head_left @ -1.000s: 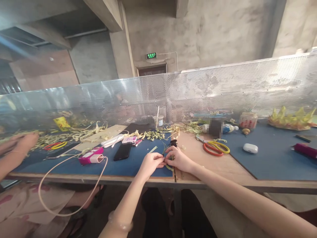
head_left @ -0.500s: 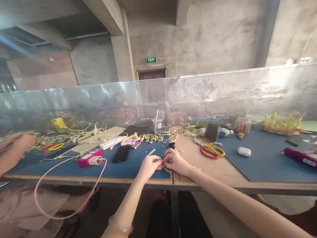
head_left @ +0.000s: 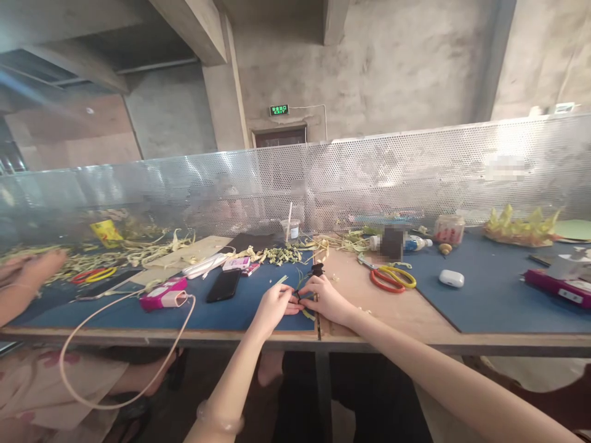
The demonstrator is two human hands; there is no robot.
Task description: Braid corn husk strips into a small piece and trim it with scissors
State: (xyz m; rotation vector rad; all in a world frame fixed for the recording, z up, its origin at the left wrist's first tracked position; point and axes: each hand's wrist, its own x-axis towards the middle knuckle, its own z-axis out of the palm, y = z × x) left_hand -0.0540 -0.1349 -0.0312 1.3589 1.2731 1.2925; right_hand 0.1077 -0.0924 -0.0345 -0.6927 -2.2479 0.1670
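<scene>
L hand (head_left: 276,306) & R hand (head_left: 329,300) drew slightly apart vs earlier, both pinching dark strand (head_left: 297,295), imo keep tension even

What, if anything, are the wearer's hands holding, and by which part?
Left hand and right hand together pinch a thin dark strip; too much is hidden to tell which part each grips.

A workshop: bare concrete wall (head_left: 392,74), exit sign (head_left: 279,110), tabletop (head_left: 415,314) strewn with strips (head_left: 159,251) and scissors (head_left: 380,269), perforated screen (head_left: 392,169) along its far edge.
</scene>
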